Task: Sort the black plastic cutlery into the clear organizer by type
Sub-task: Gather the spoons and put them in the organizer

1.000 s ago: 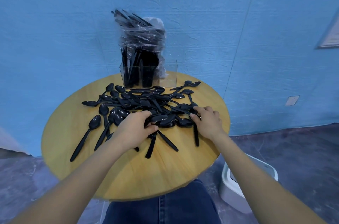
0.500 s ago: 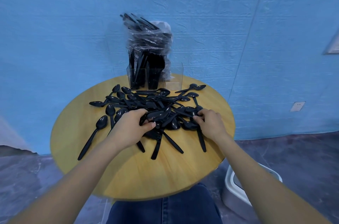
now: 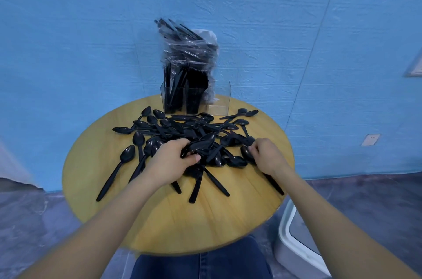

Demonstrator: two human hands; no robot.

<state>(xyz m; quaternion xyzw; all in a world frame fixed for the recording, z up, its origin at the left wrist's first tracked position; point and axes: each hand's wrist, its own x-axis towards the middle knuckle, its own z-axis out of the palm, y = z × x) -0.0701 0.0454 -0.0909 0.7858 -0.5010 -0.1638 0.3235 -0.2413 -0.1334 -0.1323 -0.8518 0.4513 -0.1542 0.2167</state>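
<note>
A pile of black plastic spoons [image 3: 182,128] lies spread over the round wooden table [image 3: 164,224]. My left hand [image 3: 169,162] grips a bunch of spoons [image 3: 201,145] at the pile's near edge, their bowls raised a little above the pile. My right hand [image 3: 268,157] holds one spoon [image 3: 246,152] by its neck at the pile's right side; its handle runs back under my wrist. The clear organizer [image 3: 219,100] stands at the table's far edge. Black cutlery fills its left and middle compartments; the right compartment looks empty.
A clear plastic bag of black cutlery [image 3: 189,50] rises behind the organizer against the blue wall. A white bin [image 3: 294,249] sits on the floor at the table's right. My blue-jeaned legs [image 3: 201,265] are under the near table edge.
My left hand has gathered several spoons and lifted their bowls off the pile. My right hand has taken hold of a single spoon. The camera view has shifted a little.
</note>
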